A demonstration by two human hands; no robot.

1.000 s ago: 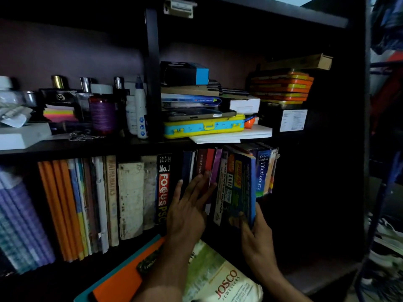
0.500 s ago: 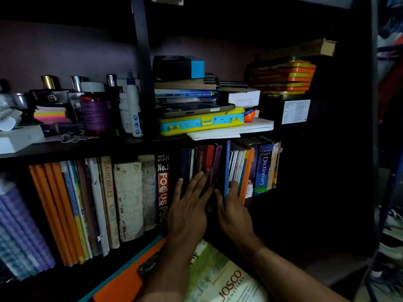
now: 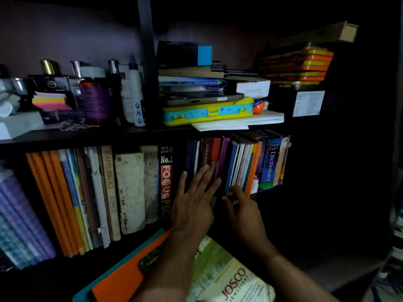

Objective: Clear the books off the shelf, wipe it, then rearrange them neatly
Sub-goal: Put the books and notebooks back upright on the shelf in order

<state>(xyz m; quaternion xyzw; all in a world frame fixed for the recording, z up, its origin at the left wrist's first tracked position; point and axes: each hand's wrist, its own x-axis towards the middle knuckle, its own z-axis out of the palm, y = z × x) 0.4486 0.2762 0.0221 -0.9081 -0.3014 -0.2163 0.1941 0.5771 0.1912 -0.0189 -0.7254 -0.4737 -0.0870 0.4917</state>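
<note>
A row of upright books fills the lower shelf, from orange spines [image 3: 50,199] at the left to a blue Oxford dictionary [image 3: 271,164] at the right end. My left hand [image 3: 195,201] presses flat with straight fingers against dark red and purple spines [image 3: 210,153] beside a black FOCUS book [image 3: 166,182]. My right hand [image 3: 243,209] sits just right of it. Its fingertips touch the lower ends of thin blue and white books [image 3: 237,164], and it grips nothing.
The dark shelf board [image 3: 87,136] above carries bottles [image 3: 135,92], a yellow and blue case [image 3: 207,113], white papers and stacked orange tins [image 3: 296,66]. An orange folder [image 3: 122,277] and a JOSCO paper [image 3: 231,284] lie under my forearms. Right of the dictionary the compartment is dark.
My right hand slid a thick blue book into the row beside the dictionary, pushed it level with the other spines, then dropped a little lower. My left hand stayed against the spines.
</note>
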